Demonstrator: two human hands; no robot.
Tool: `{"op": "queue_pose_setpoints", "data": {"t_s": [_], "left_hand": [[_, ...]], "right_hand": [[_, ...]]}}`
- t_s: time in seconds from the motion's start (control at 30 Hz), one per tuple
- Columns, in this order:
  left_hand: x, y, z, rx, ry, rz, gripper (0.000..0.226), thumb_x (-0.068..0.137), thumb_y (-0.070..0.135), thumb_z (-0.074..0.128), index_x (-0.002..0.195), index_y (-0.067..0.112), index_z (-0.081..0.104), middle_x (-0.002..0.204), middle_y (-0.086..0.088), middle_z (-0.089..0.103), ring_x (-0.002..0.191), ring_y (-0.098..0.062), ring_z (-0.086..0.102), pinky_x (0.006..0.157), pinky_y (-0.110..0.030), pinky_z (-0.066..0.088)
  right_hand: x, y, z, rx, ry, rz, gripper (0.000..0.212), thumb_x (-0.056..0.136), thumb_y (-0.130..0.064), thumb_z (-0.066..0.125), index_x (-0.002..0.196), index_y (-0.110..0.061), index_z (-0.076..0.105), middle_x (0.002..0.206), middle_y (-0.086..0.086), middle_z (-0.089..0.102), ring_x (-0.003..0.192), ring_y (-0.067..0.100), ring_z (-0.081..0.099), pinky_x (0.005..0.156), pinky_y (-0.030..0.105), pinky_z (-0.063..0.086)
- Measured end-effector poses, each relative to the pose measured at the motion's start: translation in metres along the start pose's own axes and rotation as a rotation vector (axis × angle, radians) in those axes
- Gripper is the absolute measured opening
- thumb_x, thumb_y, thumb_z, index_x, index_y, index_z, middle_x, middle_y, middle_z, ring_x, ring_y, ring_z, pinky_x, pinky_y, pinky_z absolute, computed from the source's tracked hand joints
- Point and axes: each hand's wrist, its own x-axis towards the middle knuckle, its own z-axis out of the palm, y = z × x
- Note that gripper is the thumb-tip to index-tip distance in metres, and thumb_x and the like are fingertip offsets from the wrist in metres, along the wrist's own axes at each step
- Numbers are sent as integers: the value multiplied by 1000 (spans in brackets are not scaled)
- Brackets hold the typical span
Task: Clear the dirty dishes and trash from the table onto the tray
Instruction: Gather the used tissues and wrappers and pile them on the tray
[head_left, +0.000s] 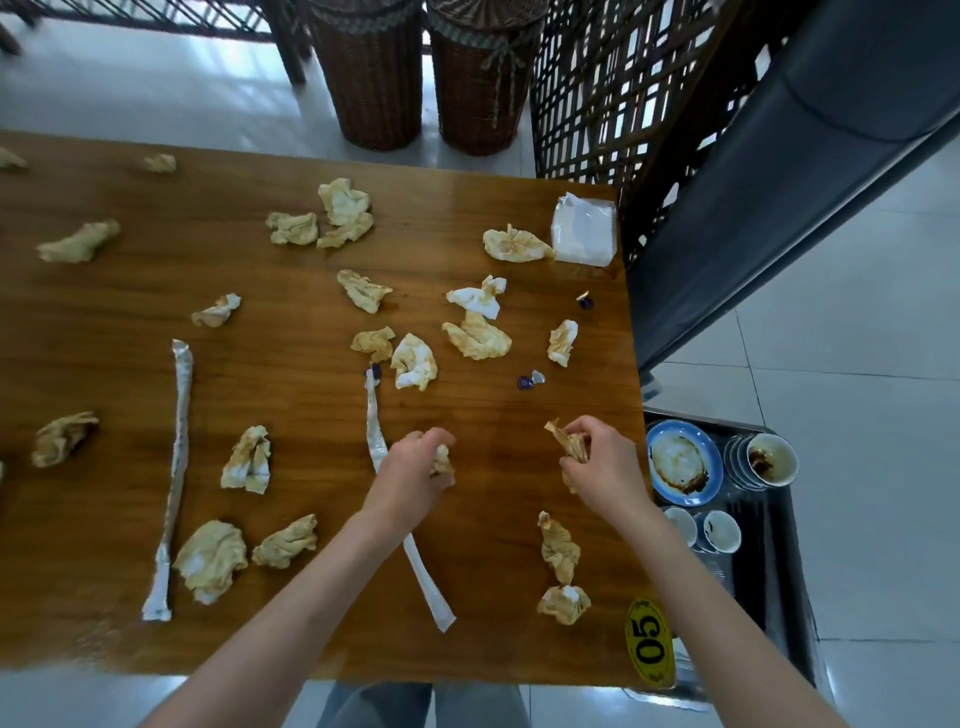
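Several crumpled, brown-stained napkins lie scattered over the wooden table (291, 395). My left hand (415, 470) grips one crumpled napkin (442, 461) near the table's middle front. My right hand (602, 465) holds another stained napkin (569, 441) close to the table's right edge. Two long white paper wrappers (176, 467) (423, 571) lie lengthwise on the table; the right one passes under my left wrist. The dark tray (774, 582) sits low to the right of the table, carrying a dirty blue-rimmed plate (683, 462), a stained cup (771, 460) on stacked dishes and two small cups (722, 531).
A white napkin packet (584, 231) lies at the far right corner. Small purple foil bits (530, 380) sit right of centre. A yellow "05" sticker (649, 642) marks the front right corner. Two wicker baskets (374, 78) and a lattice screen (613, 93) stand beyond the table.
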Motion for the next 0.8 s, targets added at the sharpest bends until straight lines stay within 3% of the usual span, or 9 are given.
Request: {"op": "queue_pose_setpoints", "data": {"t_s": [0.1,0.23,0.4,0.6,0.7,0.8], "left_hand": [[-7,-15,-22,-23,106,-128,46,85,18,66,129,22,52,121,0,55,112,-16,52,89,-26,45],[-20,-49,-54,-15,265,-206,24,87,18,64,111,17,63,101,6,50,94,-8,49,78,-17,39],[-31,-99,-91,-62,387,-323,16,85,12,66,101,15,63,111,-4,51,99,-14,49,84,-24,39],[-34,-145,-115,-86,366,-346,23,79,5,70,96,19,61,114,-7,51,107,-22,49,86,-25,39],[-28,-158,-114,-61,258,-282,27,81,12,71,106,18,61,123,-7,48,115,-24,46,95,-33,41],[-21,-158,-108,125,167,-169,40,81,27,71,116,22,53,124,-4,48,109,-23,45,90,-32,43]], "right_hand": [[11,-17,6,-14,-47,-39,35,80,-7,68,109,-24,58,95,-9,55,81,5,54,61,17,49],[22,-48,21,-33,-107,-103,38,80,-8,70,114,-23,59,102,-8,54,83,6,51,56,10,40],[18,-81,49,-50,-148,-134,36,80,-9,70,112,-23,59,105,-3,61,84,7,52,61,12,44],[5,-115,81,-23,-102,-97,40,80,-9,70,115,-22,59,109,-2,62,96,13,60,71,19,52],[-6,-127,96,-13,-46,-66,37,79,-8,71,112,-22,60,103,-5,62,88,7,55,64,12,45],[-17,-139,108,-13,16,-20,35,79,-9,71,110,-21,60,99,-7,59,91,9,58,59,7,37]]}}
